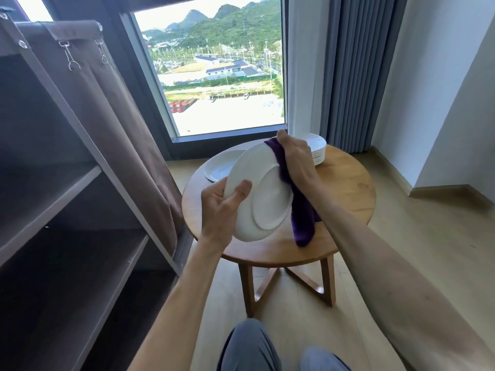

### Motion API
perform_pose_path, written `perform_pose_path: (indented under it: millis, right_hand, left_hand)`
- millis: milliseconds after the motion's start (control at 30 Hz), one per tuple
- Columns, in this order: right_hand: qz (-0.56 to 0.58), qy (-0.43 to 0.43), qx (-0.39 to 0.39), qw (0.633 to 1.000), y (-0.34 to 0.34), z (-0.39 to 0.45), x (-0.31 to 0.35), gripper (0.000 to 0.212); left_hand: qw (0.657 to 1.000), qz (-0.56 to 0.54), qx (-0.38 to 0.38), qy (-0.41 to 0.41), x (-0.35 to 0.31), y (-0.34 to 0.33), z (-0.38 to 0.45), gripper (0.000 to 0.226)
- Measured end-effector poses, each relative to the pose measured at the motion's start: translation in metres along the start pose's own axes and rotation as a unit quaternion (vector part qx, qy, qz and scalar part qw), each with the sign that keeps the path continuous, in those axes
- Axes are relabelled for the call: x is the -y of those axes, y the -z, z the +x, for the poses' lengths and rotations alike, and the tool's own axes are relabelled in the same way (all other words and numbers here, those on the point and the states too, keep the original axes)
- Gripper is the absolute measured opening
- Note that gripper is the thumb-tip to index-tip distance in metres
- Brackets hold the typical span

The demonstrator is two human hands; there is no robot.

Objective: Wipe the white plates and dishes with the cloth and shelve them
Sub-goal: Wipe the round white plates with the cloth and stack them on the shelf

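I am holding a white plate (257,194) up in the air, over the round wooden desk (345,188). The plate is tipped on its side, and I see its back, smooth and shiny, with a round ring in the middle. My left hand (218,210) grips the plate's lower left edge, with my thumb curled over the back. My right hand (296,159) holds a purple cloth (301,210) against the plate's top right edge. My fingers are bent round the cloth. The cloth looks soft and fuzzy, and its long end hangs down past the plate, over the desk.

On the desk, behind the plate, lies another white plate (221,164), flat, on the left side. At the far right of the desk stands a stack of white dishes (317,151), one on top of the other. My right hand hides part of the stack.

To my left is a brown shelf rack (80,188) with a cloth curtain (120,108) pulled to the side. I see no dishes on the shelves that show.
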State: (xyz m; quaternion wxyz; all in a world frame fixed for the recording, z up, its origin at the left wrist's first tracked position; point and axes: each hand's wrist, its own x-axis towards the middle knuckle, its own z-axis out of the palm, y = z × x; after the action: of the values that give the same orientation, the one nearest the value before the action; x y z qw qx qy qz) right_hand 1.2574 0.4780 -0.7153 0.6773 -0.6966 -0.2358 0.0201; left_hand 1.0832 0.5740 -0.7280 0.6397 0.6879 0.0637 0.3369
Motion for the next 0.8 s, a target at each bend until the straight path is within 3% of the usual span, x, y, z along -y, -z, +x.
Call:
perform_pose_path:
  millis: [200,300,400,500,567,633,800]
  right_hand:
    - [0.010,-0.054,0.003,0.998,0.008,0.000,-0.016,0.050]
    - [0.132,-0.098,0.002,0.986,0.013,-0.013,-0.031,0.040]
    - [0.175,-0.087,-0.054,0.979,-0.002,-0.034,-0.047,0.041]
    - [0.288,-0.120,-0.161,0.936,-0.021,-0.043,-0.038,0.040]
    - [0.257,-0.110,-0.249,0.927,-0.023,-0.043,-0.031,0.046]
    - [0.203,-0.089,-0.328,0.919,-0.020,-0.047,-0.028,0.038]
    - [0.074,-0.039,-0.330,0.940,-0.020,-0.068,-0.034,0.013]
  left_hand:
    - [0.992,-0.108,-0.061,0.040,0.012,-0.006,-0.006,0.014]
    - [0.969,-0.203,-0.134,0.052,0.006,-0.008,0.005,0.016]
    - [0.951,-0.251,-0.177,0.036,-0.005,-0.018,0.023,0.017]
    - [0.947,-0.270,-0.167,0.039,-0.007,-0.034,0.021,0.021]
    - [0.943,-0.288,-0.164,0.039,-0.006,-0.036,0.020,0.021]
    - [0.935,-0.300,-0.183,0.047,-0.005,-0.036,0.022,0.016]
    - [0.944,-0.254,-0.210,0.036,0.000,-0.045,0.026,0.028]
